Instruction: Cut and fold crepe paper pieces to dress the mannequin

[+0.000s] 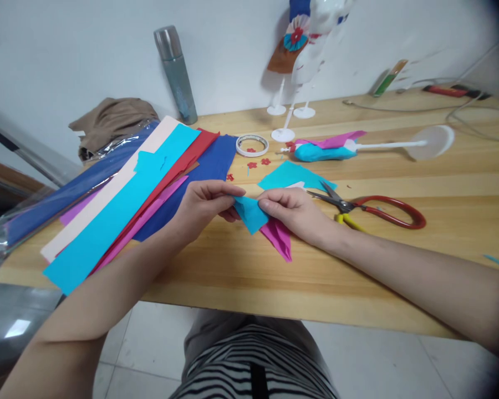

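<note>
My left hand [203, 206] and my right hand [293, 210] meet over the wooden table [357, 266], both pinching a small folded piece of cyan paper [250, 213]. Under my right hand a folded magenta paper piece [279, 237] sticks out, pointing toward me. Both hands have their fingers closed on the cyan piece.
Long sheets of coloured paper [120, 205] fan out at the left. Red-handled scissors [370, 209] lie right of my hands beside a cyan paper scrap [291, 174]. A tape roll [251, 144], a steel flask [176, 72], doll stands [291, 111] and a lying doll figure [328, 149] sit further back.
</note>
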The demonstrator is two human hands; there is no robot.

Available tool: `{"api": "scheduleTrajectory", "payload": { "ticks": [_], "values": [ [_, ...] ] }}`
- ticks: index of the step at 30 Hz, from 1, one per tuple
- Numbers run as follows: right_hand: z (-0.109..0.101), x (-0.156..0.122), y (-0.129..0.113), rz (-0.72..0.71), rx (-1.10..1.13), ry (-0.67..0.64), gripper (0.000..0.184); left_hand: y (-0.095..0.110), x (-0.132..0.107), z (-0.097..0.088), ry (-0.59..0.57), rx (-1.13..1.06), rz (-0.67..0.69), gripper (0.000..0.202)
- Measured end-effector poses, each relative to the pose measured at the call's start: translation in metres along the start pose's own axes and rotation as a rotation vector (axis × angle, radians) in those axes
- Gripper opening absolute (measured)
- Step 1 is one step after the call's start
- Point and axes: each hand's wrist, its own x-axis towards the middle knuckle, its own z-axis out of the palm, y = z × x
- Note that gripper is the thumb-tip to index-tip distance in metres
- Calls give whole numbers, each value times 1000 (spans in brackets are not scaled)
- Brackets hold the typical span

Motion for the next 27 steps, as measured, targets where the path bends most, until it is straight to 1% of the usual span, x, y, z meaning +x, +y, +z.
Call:
{"api": "scheduleTrajectory", "payload": {
  "ticks": [2, 5, 7, 11, 17, 19, 21, 24, 27],
  "values": [
    [0, -1, 0, 17, 25, -7, 40, 0, 0, 1, 10, -4, -4, 17],
    [0, -3, -1, 0, 45, -10, 45, 1, -1, 3, 17, 9, 0, 15],
    [0, -4, -2, -17, 54, -8, 42, 2, -1, 4, 9, 16, 6, 13],
    [2, -4, -3, -11, 62, -2, 29, 3, -2, 5, -17, 22, 15, 12],
    [4, -3, -1, -25, 5, 5, 21, 1, -1, 1, -48, -31, -24, 17],
    [4, -4, -2, -28, -20, 3, 19, 2, -1, 0, -69, -46, -41, 20],
    [4, -5, -4, -35, -50, -4, 19, 3, -1, 1, -73, -14, -49, 23],
    [3, -6, -8, -49, -79, -19, 21, 4, -2, 4, -52, 48, -52, 24],
    [3, -7, -12, -40, -88, -47, 25, 4, -2, 7, -39, 57, -50, 22]
  ]
}}
